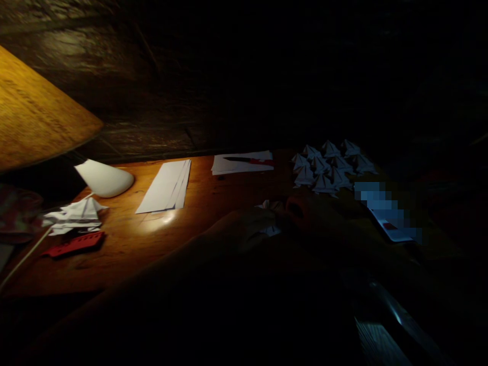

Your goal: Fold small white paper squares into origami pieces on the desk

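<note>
Both hands meet at the middle of the dim wooden table over a small folded white paper (pixel 271 231). My left hand (pixel 246 227) comes in from the left, its fingers closed on the paper. From the right, my right hand (pixel 310 213) curls against the same paper with bent fingers, its outline mostly lost in shadow. Only slivers of the paper show between them. Just beyond the right hand stand several folded paper frogs (pixel 322 165) in close rows.
Left of the hands lies a stack of paper sheets (pixel 163 187). A knife (pixel 251 160) with a red handle rests on more paper sheets (pixel 221 166). A lit lamp (pixel 104 179), crumpled white paper (pixel 78 216) and a red perforated piece (pixel 76 245) are at left; a glowing phone (pixel 394 231) at right.
</note>
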A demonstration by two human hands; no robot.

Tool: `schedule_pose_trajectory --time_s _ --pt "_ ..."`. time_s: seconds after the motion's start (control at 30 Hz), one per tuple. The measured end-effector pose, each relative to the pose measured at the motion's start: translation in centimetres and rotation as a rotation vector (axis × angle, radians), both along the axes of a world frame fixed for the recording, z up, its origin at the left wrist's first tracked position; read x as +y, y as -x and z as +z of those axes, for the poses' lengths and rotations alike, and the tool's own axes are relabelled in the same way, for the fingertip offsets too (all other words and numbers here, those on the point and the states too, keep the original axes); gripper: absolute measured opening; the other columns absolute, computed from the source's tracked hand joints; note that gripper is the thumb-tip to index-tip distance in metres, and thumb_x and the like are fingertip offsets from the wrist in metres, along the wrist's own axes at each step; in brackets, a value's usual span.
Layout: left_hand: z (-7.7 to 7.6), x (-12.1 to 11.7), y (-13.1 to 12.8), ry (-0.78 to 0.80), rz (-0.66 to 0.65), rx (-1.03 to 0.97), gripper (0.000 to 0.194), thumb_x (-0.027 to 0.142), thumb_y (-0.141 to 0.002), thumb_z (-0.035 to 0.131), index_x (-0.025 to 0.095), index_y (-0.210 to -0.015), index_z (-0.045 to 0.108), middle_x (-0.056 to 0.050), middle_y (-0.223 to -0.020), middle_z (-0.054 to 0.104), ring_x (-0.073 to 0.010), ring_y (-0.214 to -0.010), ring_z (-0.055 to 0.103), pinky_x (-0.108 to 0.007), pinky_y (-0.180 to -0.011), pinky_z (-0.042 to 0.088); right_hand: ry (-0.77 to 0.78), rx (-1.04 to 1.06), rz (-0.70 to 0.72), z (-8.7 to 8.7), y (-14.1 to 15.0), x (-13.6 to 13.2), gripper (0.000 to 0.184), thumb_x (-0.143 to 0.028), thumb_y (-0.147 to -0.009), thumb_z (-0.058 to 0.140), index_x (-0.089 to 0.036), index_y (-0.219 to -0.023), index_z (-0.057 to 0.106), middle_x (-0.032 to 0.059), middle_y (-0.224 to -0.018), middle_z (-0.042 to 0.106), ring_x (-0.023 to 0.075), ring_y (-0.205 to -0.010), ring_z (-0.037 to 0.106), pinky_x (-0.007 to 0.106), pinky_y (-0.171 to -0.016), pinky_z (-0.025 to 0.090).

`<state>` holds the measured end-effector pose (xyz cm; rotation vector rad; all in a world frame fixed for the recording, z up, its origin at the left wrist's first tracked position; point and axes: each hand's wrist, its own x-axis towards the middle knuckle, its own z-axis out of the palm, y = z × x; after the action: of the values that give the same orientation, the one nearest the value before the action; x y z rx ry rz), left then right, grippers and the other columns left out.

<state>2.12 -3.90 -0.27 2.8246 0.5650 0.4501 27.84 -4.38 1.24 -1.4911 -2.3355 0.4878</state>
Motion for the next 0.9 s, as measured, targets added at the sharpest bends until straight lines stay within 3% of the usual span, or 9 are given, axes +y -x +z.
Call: schedule_pose_trajectory --time_s 0.3,0.53,0.73,0.9 --pt "0.0 0.0 -0.2 0.015 -0.026 0.032 0.045 0.023 -0.1 0.051 0.016 -0.144 0.052 -0.016 -0.143 0.059 -0.0301 -0.132 0.057 -0.047 -0.11 0.052 0.013 -0.024 -0.027 0.0 0.4 0.7 0.012 -0.024 -0.09 0.062 -0.017 -0.081 0.066 0.0067 -0.085 0.067 0.0165 -0.076 0.055 0.027 -0.064 0.034" --pt "1.0 -0.2 -0.8 0.076 0.071 0.175 0.048 0.024 -0.095 0.055 0.019 -0.142 0.054 -0.016 -0.154 0.044 -0.0347 -0.132 0.056 -0.051 -0.105 0.054 0.078 -0.053 -0.065 0.0 0.3 1.2 0.003 -0.015 -0.082 0.066 -0.017 -0.08 0.067 0.0063 -0.086 0.068 0.0156 -0.074 0.056 0.026 -0.063 0.034" --pt "0.7 0.2 -0.7 0.037 0.002 0.125 0.048 0.023 -0.096 0.053 0.016 -0.143 0.051 -0.017 -0.142 0.056 -0.032 -0.13 0.056 -0.049 -0.108 0.051 0.084 0.004 -0.076 -0.6 0.3 0.9 0.017 -0.027 -0.091 0.061 -0.017 -0.077 0.065 0.0053 -0.079 0.065 0.0149 -0.069 0.053 0.026 -0.059 0.032" --pt "1.0 0.3 -0.9 0.076 0.006 0.121 0.047 0.021 -0.095 0.054 0.018 -0.141 0.055 -0.015 -0.147 0.053 -0.0326 -0.134 0.052 -0.051 -0.111 0.048 0.079 -0.018 -0.044 -0.4 0.0 1.1 0.005 -0.013 -0.084 0.065 -0.017 -0.079 0.064 0.0052 -0.084 0.066 0.0156 -0.074 0.055 0.025 -0.063 0.035"
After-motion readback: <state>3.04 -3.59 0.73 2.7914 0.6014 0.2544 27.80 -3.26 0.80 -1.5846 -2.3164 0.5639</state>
